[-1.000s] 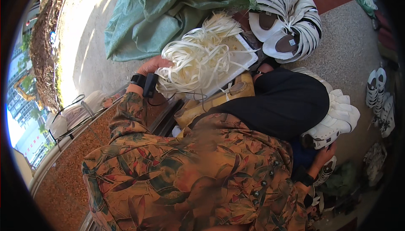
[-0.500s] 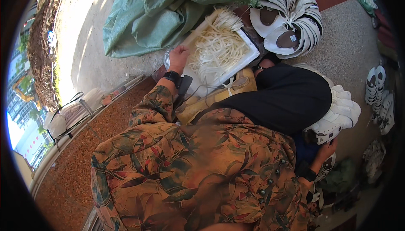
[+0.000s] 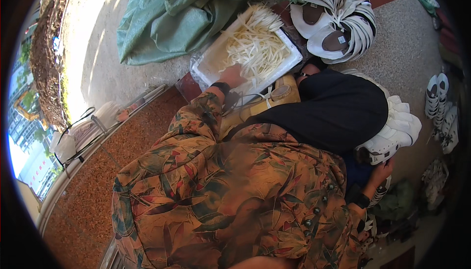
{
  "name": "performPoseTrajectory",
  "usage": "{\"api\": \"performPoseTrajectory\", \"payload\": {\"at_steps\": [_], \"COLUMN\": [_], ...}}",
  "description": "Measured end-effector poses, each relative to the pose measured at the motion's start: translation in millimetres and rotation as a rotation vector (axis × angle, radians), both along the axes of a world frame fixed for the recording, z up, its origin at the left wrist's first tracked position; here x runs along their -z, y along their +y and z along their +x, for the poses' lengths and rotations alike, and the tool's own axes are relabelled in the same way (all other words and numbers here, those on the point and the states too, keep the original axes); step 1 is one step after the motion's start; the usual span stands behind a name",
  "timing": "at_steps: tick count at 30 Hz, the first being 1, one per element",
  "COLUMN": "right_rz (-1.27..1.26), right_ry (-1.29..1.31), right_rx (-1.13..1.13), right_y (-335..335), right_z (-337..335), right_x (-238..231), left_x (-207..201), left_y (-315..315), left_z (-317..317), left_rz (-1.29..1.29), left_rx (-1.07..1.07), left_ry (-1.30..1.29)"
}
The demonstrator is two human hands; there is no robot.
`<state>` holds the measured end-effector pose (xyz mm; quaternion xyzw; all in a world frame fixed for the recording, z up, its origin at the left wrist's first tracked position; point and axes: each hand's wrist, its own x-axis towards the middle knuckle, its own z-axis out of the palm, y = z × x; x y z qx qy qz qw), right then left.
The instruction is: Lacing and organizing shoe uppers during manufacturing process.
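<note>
Speckled floor [image 3: 402, 36] spreads far right. White strips [image 3: 260, 48] lie in a far box [image 3: 211, 63] — left hand [image 3: 232, 76] at their near side, right hand [image 3: 380, 174] at white shoe uppers [image 3: 390, 139] — whether fingers grip, I cannot tell.

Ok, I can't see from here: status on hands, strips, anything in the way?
Left hand in box, at strips. Right hand at white uppers. Strips loose, mostly uncovered. Green sack beside box.

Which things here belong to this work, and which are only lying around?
Seemingly in use:
strips by the left hand
box holding them
shoe pieces at the right hand

Seemingly lying around:
big sack
shoe bundle beside the box
shoe stacks, far right
</note>
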<state>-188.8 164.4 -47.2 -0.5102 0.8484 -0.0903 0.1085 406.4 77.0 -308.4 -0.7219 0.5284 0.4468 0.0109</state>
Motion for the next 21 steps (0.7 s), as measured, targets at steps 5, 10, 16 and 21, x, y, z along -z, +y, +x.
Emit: {"api": "performPoseTrajectory", "payload": {"at_steps": [5, 10, 16, 21], "right_rz": [0.018, 0.025, -0.004, 0.003], "right_ry": [0.022, 0.021, -0.027, 0.01], "right_rx": [0.012, 0.038, 0.009, 0.03], "right_y": [-3.3, -2.6, 0.8, -4.4], "right_z": [3.1, 4.0, -2.8, 4.0], "right_x": [-2.5, -2.9, 0.6, -2.4], "left_x": [-26.2, -34.7, 3.7, 43.7], "left_y": [-23.5, -26.7, 31.1, 34.5], "left_z": [33.3, 52.7, 33.5, 8.3], "left_rz": [-0.024, -0.682, 0.085, 0.116], "left_rx": [-0.63, -1.182, -0.227, -0.159], "left_ry": [0.317, 0.575, 0.054, -0.072]}}
